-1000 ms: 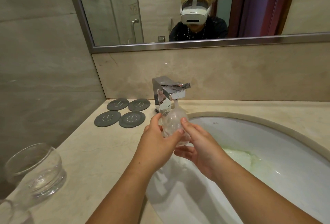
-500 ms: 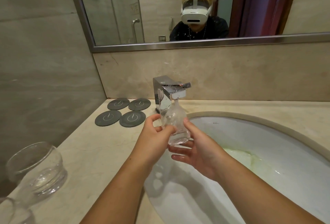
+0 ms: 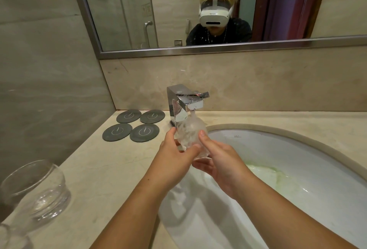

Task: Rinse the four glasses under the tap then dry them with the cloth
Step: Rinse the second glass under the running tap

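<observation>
A clear glass (image 3: 190, 131) sits right under the spout of the chrome tap (image 3: 183, 103), and water runs into it, foaming white. My left hand (image 3: 175, 155) grips its left side, thumb near the rim. My right hand (image 3: 220, 159) holds it from the right and below, thumb up along its wall. A second clear glass (image 3: 37, 187) lies tilted on the counter at the far left. The rim of another glass (image 3: 12, 236) shows at the bottom left corner. No cloth is in view.
Several dark round coasters (image 3: 137, 125) lie on the beige counter (image 3: 103, 169) left of the tap. The white basin (image 3: 297, 159) fills the right side, with a greenish patch near its bottom. A mirror (image 3: 139, 10) hangs above the backsplash.
Both hands have lifted the glass a little, closer to the spout. My left fingers have shifted round its side. The view has tilted slightly.
</observation>
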{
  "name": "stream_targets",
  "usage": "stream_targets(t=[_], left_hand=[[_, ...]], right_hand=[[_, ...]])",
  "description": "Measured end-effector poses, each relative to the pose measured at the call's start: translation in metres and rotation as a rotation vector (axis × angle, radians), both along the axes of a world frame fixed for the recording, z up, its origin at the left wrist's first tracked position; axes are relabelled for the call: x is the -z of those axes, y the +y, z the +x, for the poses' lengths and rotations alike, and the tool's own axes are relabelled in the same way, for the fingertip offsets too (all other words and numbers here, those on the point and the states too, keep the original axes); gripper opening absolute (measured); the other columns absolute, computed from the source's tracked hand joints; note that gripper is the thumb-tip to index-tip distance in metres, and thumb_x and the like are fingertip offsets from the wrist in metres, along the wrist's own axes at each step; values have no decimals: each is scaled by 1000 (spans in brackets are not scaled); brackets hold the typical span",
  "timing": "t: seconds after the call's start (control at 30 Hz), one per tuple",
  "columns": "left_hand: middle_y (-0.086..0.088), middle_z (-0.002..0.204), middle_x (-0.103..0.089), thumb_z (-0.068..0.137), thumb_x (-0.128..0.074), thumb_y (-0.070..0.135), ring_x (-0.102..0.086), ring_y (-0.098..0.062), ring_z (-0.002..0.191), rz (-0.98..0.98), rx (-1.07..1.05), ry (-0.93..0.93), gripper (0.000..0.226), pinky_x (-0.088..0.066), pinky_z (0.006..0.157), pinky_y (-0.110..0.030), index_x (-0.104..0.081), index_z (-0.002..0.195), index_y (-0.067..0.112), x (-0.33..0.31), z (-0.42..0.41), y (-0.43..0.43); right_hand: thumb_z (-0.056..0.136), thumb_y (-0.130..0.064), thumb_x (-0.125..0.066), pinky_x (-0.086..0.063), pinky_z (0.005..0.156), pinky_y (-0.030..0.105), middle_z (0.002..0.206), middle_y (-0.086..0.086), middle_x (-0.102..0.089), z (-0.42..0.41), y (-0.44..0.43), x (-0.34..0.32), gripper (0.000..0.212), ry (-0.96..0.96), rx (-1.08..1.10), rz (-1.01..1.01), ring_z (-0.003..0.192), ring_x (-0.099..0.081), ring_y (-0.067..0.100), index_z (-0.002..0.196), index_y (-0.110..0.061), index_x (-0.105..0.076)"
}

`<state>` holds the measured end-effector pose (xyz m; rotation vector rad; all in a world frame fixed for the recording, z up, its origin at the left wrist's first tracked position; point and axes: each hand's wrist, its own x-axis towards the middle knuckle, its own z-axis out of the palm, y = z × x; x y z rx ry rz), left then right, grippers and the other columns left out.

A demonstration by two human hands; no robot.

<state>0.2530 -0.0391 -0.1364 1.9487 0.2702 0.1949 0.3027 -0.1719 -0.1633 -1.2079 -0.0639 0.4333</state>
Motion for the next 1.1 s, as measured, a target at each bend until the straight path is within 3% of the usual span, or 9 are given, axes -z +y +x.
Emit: stream_targets(t=[0.13,0.33,0.43,0.5,0.6,0.73,0.87,0.97,1.1], left_hand=[[21,110,-68,92,-76,39,-70,6,93,-4,0,-8,55,-46,71,-13,-46,138,42,1,-1,-1],[18,96,-77,75,-80,34,-74,-7,95,-154,-63,31,42,-58,98,-42,-54,102,52,4,4,1],[12,91,-81,77,-77,27,-76,-17,95,-244,-56,40,40,-56,104,-50,-54,101,49,5,8,3],[10,88,-82,86,-76,18,-76,-18,91,-304,-39,33,42,-57,103,-48,-54,113,43,3,8,4],[2,104,-82,76,-81,31,-78,-18,99,-374,-28,31,79,-58,102,-44,-43,145,31,0,6,2],[2,106,-82,93,-80,27,-80,-21,99,-376,-52,18,35,-57,104,-50,-53,114,38,7,7,4],[14,97,-82,89,-82,35,-78,-5,92,-329,-23,-13,61,-58,96,-39,-48,138,29,7,9,6],[35,72,-73,99,-71,29,-70,15,72,-291,26,4,28,-52,74,-14,-50,115,37,2,5,6],[19,93,-78,98,-68,45,-72,0,91,-217,-3,13,23,-52,83,-22,-62,119,37,7,8,3]], right_hand=[[95,-48,-75,-65,81,38,113,19,-79,0,1,0,46,-7,25,-18,84,-69,28,115,-7,-78],[101,-44,-69,-65,80,44,101,12,-77,3,1,1,36,38,47,-5,75,-65,26,119,-13,-76],[101,-43,-68,-63,81,44,103,10,-77,3,0,1,34,30,45,-31,81,-68,27,119,-14,-76],[100,-46,-69,-63,79,43,102,8,-77,2,-2,0,38,31,38,-38,85,-69,27,120,-14,-74],[99,-50,-68,-63,73,38,100,7,-76,0,-3,-3,45,79,-15,-30,85,-67,26,124,-13,-75],[95,-62,-65,-61,85,40,95,8,-78,-4,-1,-7,53,131,-144,-41,91,-70,29,110,-16,-85],[99,-57,-62,-63,91,42,76,8,-76,-8,2,-9,49,126,-131,-18,94,-75,35,110,-14,-83],[99,-54,-64,-65,83,37,81,11,-77,-7,3,-8,50,67,-77,9,87,-77,30,113,-9,-81],[95,-53,-70,-62,75,33,90,14,-79,-3,3,-4,51,6,27,-7,84,-75,27,109,-6,-81]])
